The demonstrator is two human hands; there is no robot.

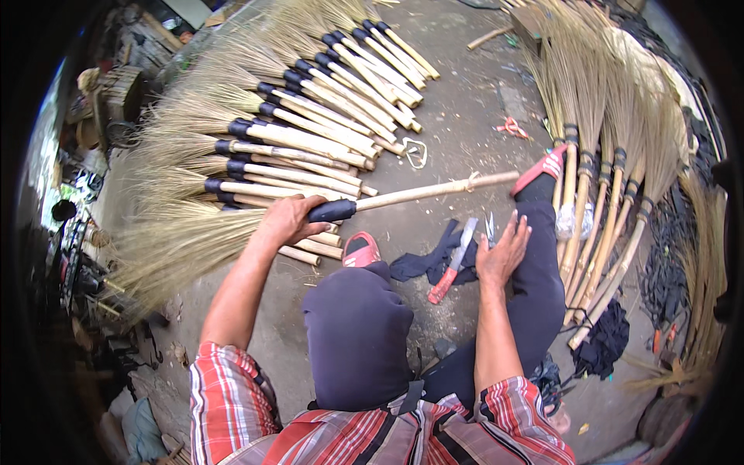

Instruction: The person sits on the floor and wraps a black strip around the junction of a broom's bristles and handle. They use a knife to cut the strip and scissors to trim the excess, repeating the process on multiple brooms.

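My left hand (291, 221) is wrapped round a broom (411, 195) where its black binding meets the straw. The bristles fan out to the left, and the pale wooden handle points right, its end near my right foot's pink sandal (540, 172). Fingers stretched and holding nothing, my right hand (502, 252) hovers beside my right leg. Close to it on the ground lie a knife (444, 285) with a red handle, and a strip of black cloth (422, 262). A small metal tool, perhaps scissors (490, 225), shows just beyond the fingers.
Several finished-looking brooms (310, 132) lie in rows at the left and far side. More brooms (612, 170) lean at the right, handles toward me. A red string (511, 128), a pale loop (416, 153) and black cloth scraps (603, 341) lie on the floor.
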